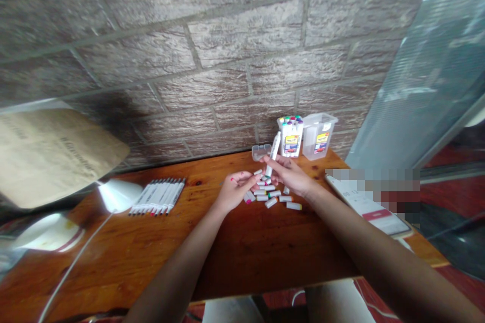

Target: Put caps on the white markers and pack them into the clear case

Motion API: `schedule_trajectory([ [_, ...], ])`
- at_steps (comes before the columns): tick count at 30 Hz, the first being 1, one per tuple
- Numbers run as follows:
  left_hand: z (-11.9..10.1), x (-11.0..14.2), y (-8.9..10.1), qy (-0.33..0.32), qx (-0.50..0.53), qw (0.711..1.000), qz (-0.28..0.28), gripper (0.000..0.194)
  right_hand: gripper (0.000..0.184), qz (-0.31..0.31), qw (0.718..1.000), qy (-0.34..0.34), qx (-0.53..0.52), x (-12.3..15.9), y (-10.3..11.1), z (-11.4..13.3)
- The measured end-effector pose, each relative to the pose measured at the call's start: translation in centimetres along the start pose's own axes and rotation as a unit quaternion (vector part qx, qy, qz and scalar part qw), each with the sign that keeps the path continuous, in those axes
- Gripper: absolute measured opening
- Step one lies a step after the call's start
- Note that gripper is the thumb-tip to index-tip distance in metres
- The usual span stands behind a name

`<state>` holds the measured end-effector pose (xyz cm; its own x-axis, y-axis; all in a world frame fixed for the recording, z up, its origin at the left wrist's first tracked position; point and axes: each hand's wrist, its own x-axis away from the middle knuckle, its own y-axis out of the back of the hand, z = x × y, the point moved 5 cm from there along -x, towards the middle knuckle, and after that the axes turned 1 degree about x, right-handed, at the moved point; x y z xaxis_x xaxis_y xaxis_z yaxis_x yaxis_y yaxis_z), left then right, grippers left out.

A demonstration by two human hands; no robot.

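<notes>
Two bare forearms reach from the bottom edge over the near rim of the reddish-brown wooden table [235,257], and they meet at the far middle of the board. The right hand [290,174] is closed around the lower part of a slim white marker pen [273,155], which stands tilted, its upper end leaning toward the wall. The left hand [237,187] is curled, finger and thumb pinched on a small white cap [258,172] held just beside the pen's lower end; whether cap and pen touch cannot be told.

Under and just in front of both hands lies a scatter of short white marker caps with coloured tips [273,198], loose on the wood, some touching each other.

Beyond the hands, against the grey brick-pattern wall [212,45], stand two clear plastic tubs side by side. The left tub with a yellow and red label [290,137] is packed with upright markers, their many-coloured ends showing at the top. The clear labelled tub on the right [319,136] looks empty. A small clear plastic lid [261,152] lies just left of them.

Well apart to the left, a row of white markers with dark ends [157,196] lies side by side on the table, next to a white lamp head [119,195].
</notes>
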<state>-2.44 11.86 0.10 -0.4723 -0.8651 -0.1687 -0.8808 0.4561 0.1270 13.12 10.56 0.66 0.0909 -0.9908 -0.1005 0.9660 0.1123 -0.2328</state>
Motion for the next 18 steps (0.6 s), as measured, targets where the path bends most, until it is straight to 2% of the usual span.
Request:
schedule_trajectory([
  [4,0.3,-0.2,0.5,0.002,0.007,1.000,-0.028,0.042,0.048,-0.036,0.999,0.015,-0.015,-0.2,0.7,0.2],
  [9,0.5,-0.3,1.0,-0.001,0.015,0.999,-0.049,0.042,0.048,-0.009,0.996,-0.025,-0.085,0.0,0.4,0.4],
  [12,0.3,-0.2,1.0,-0.005,0.022,0.998,-0.057,0.042,0.057,-0.014,0.995,-0.020,-0.100,0.2,0.3,0.8],
  [18,-0.3,-0.2,1.3,-0.026,0.030,0.995,-0.096,0.043,0.048,-0.030,0.991,0.001,-0.130,0.1,0.5,1.2],
])
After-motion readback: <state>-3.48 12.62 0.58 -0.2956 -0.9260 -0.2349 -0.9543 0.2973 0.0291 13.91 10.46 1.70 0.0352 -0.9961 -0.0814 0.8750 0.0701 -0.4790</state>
